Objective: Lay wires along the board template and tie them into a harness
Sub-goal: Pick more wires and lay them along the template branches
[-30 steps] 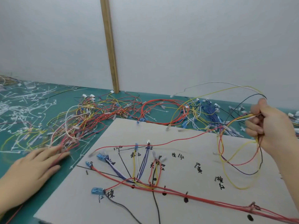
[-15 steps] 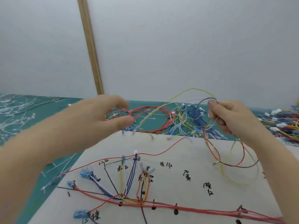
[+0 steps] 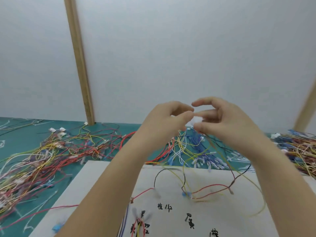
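Note:
Both hands are raised together above the far edge of the board template [image 3: 102, 182]. My left hand [image 3: 164, 122] and my right hand [image 3: 224, 120] pinch a small white connector [image 3: 195, 120] between their fingertips. From the connector a loose bundle of yellow, red and black wires [image 3: 205, 190] hangs down and loops over the board. The pale board carries black handwritten marks [image 3: 165, 206] and laid wires, red and blue ones, near the bottom edge [image 3: 138, 226].
Tangled piles of coloured wires [image 3: 51, 156] cover the green mat [image 3: 20, 139] at left, behind the board and at the far right [image 3: 301, 147]. White cable ties lie scattered at left. A wooden strip [image 3: 80, 65] runs up the grey wall.
My left hand rose from the mat at left and met my right hand; both now pinch the connector at centre. The wire bundle came along from the right. The camera tilted up.

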The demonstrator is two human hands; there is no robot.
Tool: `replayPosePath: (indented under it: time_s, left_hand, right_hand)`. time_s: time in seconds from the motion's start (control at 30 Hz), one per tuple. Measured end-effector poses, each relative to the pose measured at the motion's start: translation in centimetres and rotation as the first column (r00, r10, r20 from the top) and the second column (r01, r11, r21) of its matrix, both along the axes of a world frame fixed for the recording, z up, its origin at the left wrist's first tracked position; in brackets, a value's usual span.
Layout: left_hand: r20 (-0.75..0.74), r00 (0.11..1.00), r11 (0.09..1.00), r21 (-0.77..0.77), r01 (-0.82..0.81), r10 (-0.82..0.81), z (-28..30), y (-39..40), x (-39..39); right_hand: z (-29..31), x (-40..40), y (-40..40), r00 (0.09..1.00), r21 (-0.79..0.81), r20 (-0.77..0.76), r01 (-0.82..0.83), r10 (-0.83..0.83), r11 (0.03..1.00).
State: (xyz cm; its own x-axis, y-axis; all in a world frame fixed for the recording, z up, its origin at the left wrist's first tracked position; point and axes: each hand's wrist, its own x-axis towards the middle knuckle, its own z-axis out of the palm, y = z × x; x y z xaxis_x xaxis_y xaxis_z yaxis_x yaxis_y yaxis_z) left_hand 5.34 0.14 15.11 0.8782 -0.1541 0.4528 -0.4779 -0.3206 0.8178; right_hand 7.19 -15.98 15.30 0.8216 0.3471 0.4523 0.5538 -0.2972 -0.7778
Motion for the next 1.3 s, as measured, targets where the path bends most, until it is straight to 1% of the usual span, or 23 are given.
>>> replayPosePath:
  time_s: [0.03, 0.07, 0.13, 0.23, 0.3, 0.37, 0.4, 0.47, 0.53, 0.6, 0.67, 0.77, 0.8, 0.87, 0.93, 1.0, 1.07, 1.1, 1.2, 1.27, 1.3]
  left_hand:
    - [-0.017, 0.999, 0.999, -0.045, 0.027, -0.027, -0.1, 0.1, 0.0]
    - [-0.028, 0.999, 0.998, -0.057, 0.031, -0.033, -0.3, 0.2, 0.1]
    - [-0.037, 0.999, 0.999, -0.044, 0.008, -0.01, -0.6, 0.5, 0.3]
    - [-0.067, 0.997, 0.998, -0.06, 0.037, -0.041, -0.9, 0.8, 0.8]
    - [-0.098, 0.993, 0.99, -0.135, 0.05, -0.064, -0.9, 1.0, 1.2]
    - [-0.149, 0.983, 0.965, -0.253, 0.062, -0.102, -1.0, 1.1, 1.3]
    - [-0.178, 0.975, 0.952, -0.298, 0.072, -0.13, -1.1, 1.2, 1.4]
    - [-0.229, 0.955, 0.935, -0.34, 0.101, -0.186, -1.2, 1.4, 1.5]
    - [-0.269, 0.932, 0.933, -0.329, 0.147, -0.242, -1.3, 1.7, 1.5]
    - [-0.292, 0.915, 0.942, -0.269, 0.201, -0.278, -1.4, 2.0, 1.5]
    - [-0.287, 0.917, 0.952, -0.208, 0.222, -0.277, -1.5, 2.2, 1.6]
    - [-0.248, 0.948, 0.97, -0.184, 0.156, -0.199, -1.7, 2.1, 1.8]
    - [-0.239, 0.957, 0.976, -0.18, 0.125, -0.167, -1.7, 1.9, 1.9]
    - [-0.22, 0.971, 0.974, -0.222, 0.046, -0.096, -1.7, 1.9, 2.1]
    - [-0.198, 0.98, 0.932, -0.356, -0.069, -0.003, -1.3, 2.8, 2.4]
    - [-0.168, 0.985, 0.868, -0.48, -0.126, 0.05, -0.7, 4.4, 2.6]
    - [-0.163, 0.986, 0.835, -0.541, -0.105, 0.018, -0.4, 5.3, 2.5]
    - [-0.172, 0.985, 0.822, -0.563, -0.091, -0.008, -0.4, 5.3, 2.4]
    - [-0.194, 0.976, 0.747, -0.663, -0.054, -0.102, -0.3, 4.5, 2.2]
    - [-0.182, 0.971, 0.682, -0.73, -0.028, -0.154, -0.2, 4.4, 2.2]
    - [-0.169, 0.972, 0.664, -0.748, -0.017, -0.165, -0.2, 4.3, 2.2]
  right_hand:
    - [-0.2, 0.0, 0.6, 1.0, 0.025, 0.021, 0.022, -0.022, 0.999]
    - [-0.3, -0.1, 1.1, 0.999, 0.057, 0.034, 0.037, -0.039, 0.998]
    - [-0.5, -0.2, 1.6, 0.998, 0.099, 0.042, 0.048, -0.052, 0.994]
    - [-0.8, 0.0, 1.4, 1.0, 0.066, -0.009, 0.012, -0.012, 0.998]
    - [-0.8, 0.3, 1.1, 0.997, 0.025, -0.07, -0.005, 0.007, 1.0]
    - [-0.6, 0.3, 0.9, 0.994, -0.009, -0.107, 0.004, -0.005, 1.0]
    - [-0.5, 0.4, 0.8, 0.994, -0.016, -0.107, 0.018, -0.019, 1.0]
    - [-0.5, 0.4, 0.7, 0.996, -0.028, -0.082, 0.042, -0.044, 0.999]
    - [-0.5, 0.4, 0.8, 0.998, -0.055, -0.044, 0.049, -0.051, 0.997]
    - [-0.5, 0.4, 0.8, 0.998, -0.085, -0.008, 0.055, -0.056, 0.995]
    - [-0.5, 0.4, 0.7, 0.998, -0.115, 0.018, 0.064, -0.063, 0.991]
    - [-0.8, 0.8, 0.7, 0.998, -0.118, 0.012, 0.066, -0.065, 0.991]
    - [-1.0, 1.0, 0.7, 0.996, -0.142, 0.014, 0.085, -0.084, 0.986]
    - [-1.5, 1.6, 0.5, 0.985, -0.254, 0.064, 0.174, -0.163, 0.951]
    - [-1.9, 2.3, -0.3, 0.959, -0.364, 0.123, 0.281, -0.253, 0.888]
    - [-2.2, 3.0, -1.4, 0.929, -0.371, 0.144, 0.37, -0.342, 0.852]
    - [-2.6, 3.7, -2.3, 0.892, -0.318, 0.153, 0.452, -0.425, 0.833]
    - [-2.7, 4.0, -2.5, 0.883, -0.289, 0.134, 0.469, -0.45, 0.834]
    - [-2.9, 4.2, -2.3, 0.899, -0.226, 0.006, 0.428, -0.439, 0.875]
    - [-2.9, 4.0, -2.6, 0.899, -0.245, 0.009, 0.427, -0.438, 0.87]
    - [-2.7, 3.8, -2.9, 0.902, -0.281, 0.022, 0.419, -0.431, 0.863]
